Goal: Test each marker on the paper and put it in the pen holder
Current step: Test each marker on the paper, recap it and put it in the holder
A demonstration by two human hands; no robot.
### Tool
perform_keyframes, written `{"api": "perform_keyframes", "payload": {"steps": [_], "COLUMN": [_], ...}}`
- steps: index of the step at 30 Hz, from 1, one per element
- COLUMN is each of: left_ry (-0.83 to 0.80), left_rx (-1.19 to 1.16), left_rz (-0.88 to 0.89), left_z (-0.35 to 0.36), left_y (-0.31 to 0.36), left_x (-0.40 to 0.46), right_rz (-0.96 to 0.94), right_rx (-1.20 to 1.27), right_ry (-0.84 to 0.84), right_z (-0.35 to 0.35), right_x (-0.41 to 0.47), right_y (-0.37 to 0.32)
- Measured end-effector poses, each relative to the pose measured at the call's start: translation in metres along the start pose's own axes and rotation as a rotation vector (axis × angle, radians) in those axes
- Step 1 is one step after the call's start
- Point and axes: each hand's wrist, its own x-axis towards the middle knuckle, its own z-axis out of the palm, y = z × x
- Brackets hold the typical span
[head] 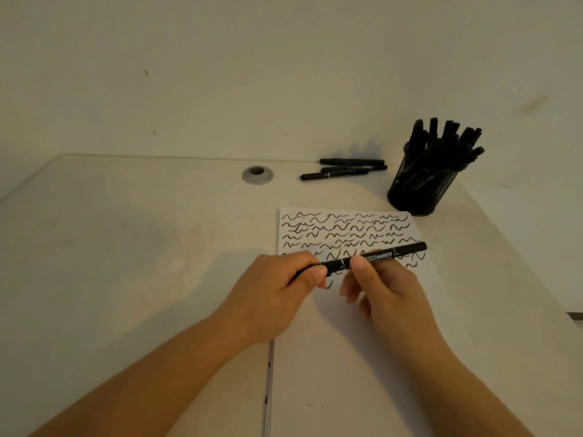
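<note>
The pale table (pixel 126 247) bears the paper (pixel 353 357), its lower edge cut off, upper part filled with black squiggles. The mesh pen holder (pixel 419 190) stands packed with markers. Left hand (pixel 277 294) and right hand (pixel 388 294) both pinch one black marker (pixel 378 255) above the paper; its left end is hidden.

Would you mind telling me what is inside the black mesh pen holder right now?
The pen holder is packed with black markers, their top ends fanning out above the rim. Their lower parts show only dimly through the mesh, so their count and anything at the bottom cannot be made out.
</note>
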Motion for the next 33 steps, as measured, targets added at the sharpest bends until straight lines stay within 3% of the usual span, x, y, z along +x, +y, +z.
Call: {"api": "perform_keyframes", "payload": {"steps": [3, 9, 13, 17, 23, 27, 33], "left_ry": [0.025, 0.058, 0.078, 0.092, 0.065, -0.032, -0.057], "left_rx": [0.071, 0.247, 0.348, 0.396, 0.427, 0.600, 0.710], "left_rz": [0.004, 0.069, 0.185, 0.266, 0.128, -0.050, -0.104], "left_z": [-0.005, -0.010, -0.011, -0.018, -0.024, -0.025, -0.025], "left_y": [0.004, 0.022, 0.042, 0.054, 0.038, 0.004, -0.028], "left_x": [0.004, 0.022, 0.038, 0.058, 0.115, 0.168, 0.231], "right_rz": [-0.082, -0.653, -0.811, -0.814, -0.431, -0.458, -0.538], "right_rx": [-0.223, -0.835, -0.938, -0.945, -0.636, -0.527, -0.495], "right_ry": [0.097, 0.191, 0.123, 0.079, 0.335, 0.419, 0.440], "right_z": [-0.006, -0.022, -0.037, -0.057, -0.098, -0.121, -0.139], "right_x": [-0.003, 0.009, 0.025, 0.047, 0.083, 0.103, 0.132], "right_y": [-0.005, -0.023, -0.030, -0.042, -0.056, -0.065, -0.072]}}
